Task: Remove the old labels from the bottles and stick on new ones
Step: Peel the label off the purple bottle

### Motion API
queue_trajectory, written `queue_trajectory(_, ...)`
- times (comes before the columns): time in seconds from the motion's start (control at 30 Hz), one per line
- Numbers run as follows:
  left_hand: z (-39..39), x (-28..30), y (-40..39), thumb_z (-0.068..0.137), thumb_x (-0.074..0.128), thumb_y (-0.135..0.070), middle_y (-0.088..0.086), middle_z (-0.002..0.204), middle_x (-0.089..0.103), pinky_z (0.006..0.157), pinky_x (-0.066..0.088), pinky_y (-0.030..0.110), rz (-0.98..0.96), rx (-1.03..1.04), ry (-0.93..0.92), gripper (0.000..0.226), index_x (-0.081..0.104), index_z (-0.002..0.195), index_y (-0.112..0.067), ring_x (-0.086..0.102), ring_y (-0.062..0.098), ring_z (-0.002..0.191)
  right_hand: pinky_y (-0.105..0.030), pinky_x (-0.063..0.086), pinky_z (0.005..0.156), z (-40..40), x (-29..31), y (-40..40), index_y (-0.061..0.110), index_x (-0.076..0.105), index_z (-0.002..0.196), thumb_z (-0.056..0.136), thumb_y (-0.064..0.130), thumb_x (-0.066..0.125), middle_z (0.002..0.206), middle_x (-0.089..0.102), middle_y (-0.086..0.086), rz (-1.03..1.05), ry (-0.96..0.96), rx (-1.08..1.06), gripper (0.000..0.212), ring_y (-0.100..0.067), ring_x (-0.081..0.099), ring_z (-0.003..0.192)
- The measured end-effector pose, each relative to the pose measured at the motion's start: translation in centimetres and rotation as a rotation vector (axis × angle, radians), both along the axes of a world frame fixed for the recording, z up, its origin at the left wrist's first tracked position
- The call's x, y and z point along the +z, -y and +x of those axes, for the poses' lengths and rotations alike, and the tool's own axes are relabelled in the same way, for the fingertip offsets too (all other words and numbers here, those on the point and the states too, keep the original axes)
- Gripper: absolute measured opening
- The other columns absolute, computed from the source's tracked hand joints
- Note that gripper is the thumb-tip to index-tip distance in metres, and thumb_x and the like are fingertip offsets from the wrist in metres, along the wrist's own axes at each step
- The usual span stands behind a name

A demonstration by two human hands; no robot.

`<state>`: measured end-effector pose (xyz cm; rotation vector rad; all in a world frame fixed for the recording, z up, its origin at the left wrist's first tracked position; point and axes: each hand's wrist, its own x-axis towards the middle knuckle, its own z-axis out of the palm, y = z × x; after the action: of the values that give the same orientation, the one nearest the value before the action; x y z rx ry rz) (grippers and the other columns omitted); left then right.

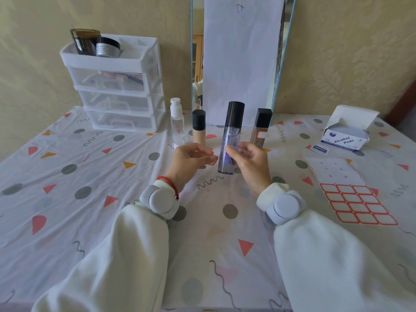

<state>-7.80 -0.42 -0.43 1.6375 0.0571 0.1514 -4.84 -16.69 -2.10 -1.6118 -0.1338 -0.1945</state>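
Observation:
My right hand (249, 163) grips a tall purple see-through bottle (230, 136) with a black cap, held upright above the table. My left hand (191, 159) is just left of it and pinches a small red-edged white label (212, 160) close to the bottle's lower side. Behind stand a clear bottle with a white cap (176, 122), a beige foundation bottle (199, 127) and a square brown bottle (261, 129) with a red-edged label on it. A sheet of red-edged labels (358, 203) lies on the table to the right.
A white three-drawer organiser (117, 86) with two dark jars on top stands at the back left. A mirror covered with white paper (240, 59) leans on the wall. An open box of alcohol pads (346, 134) and a loose pad sachet (319, 150) lie at the right.

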Motion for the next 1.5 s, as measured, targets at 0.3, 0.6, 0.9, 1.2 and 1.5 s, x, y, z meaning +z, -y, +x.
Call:
queue_trajectory(0.3, 0.6, -1.1, -0.3, 0.077, 0.077, -0.007, 0.000, 0.086, 0.069, 0.079, 0.048, 0.020, 0.484, 0.027, 0.041, 0.013, 0.071, 0.073, -0.019, 0.062, 0.011, 0.080, -0.017, 0.053, 0.069, 0.0, -0.1, 0.0, 0.018, 0.067, 0.101, 0.079, 0.036, 0.076, 0.087, 0.069, 0.008, -0.014, 0.007, 0.002, 0.030, -0.007, 0.067, 0.084)
queue_trajectory(0.6, 0.8, -1.2, -0.4, 0.080, 0.065, -0.007, -0.003, 0.075, 0.072, 0.071, 0.052, 0.019, 0.568, -0.074, -0.134, 0.031, 0.071, 0.061, -0.031, 0.061, 0.008, 0.070, -0.016, 0.053, 0.068, -0.2, 0.0, 0.0, 0.032, 0.061, 0.088, 0.079, 0.035, 0.076, 0.084, 0.067, 0.012, -0.017, 0.020, 0.007, 0.018, -0.004, 0.066, 0.081)
queue_trajectory(0.9, 0.2, 0.1, 0.1, 0.083, 0.055, 0.011, 0.010, 0.089, 0.065, 0.070, 0.050, 0.019, 0.154, 0.039, 0.091, 0.018, 0.065, 0.088, -0.004, 0.058, 0.017, 0.077, -0.020, 0.054, 0.067, -0.3, -0.1, -0.1, 0.016, 0.068, 0.094, 0.078, 0.031, 0.078, 0.084, 0.068, 0.004, -0.003, 0.009, 0.041, 0.024, -0.010, 0.068, 0.082)
queue_trajectory(1.2, -0.4, 0.8, 0.6, 0.092, 0.046, 0.005, 0.014, 0.104, 0.071, 0.084, 0.054, 0.028, -0.192, -0.136, 0.139, 0.032, 0.065, 0.115, -0.007, 0.068, 0.026, 0.098, -0.029, 0.058, 0.075, -1.0, -0.1, -0.8, 0.031, 0.069, 0.083, 0.077, 0.034, 0.078, 0.076, 0.070, 0.019, -0.094, 0.070, 0.145, 0.011, -0.007, 0.068, 0.079)
queue_trajectory(1.5, -0.5, 1.0, 0.7, 0.091, 0.048, 0.007, 0.021, 0.114, 0.067, 0.089, 0.055, 0.040, -0.168, -0.028, 0.118, 0.031, 0.060, 0.118, 0.003, 0.066, 0.034, 0.102, -0.016, 0.054, 0.069, -1.3, -0.1, -1.0, 0.032, 0.065, 0.082, 0.074, 0.035, 0.080, 0.080, 0.069, 0.016, -0.179, 0.145, 0.119, 0.017, -0.001, 0.065, 0.078)
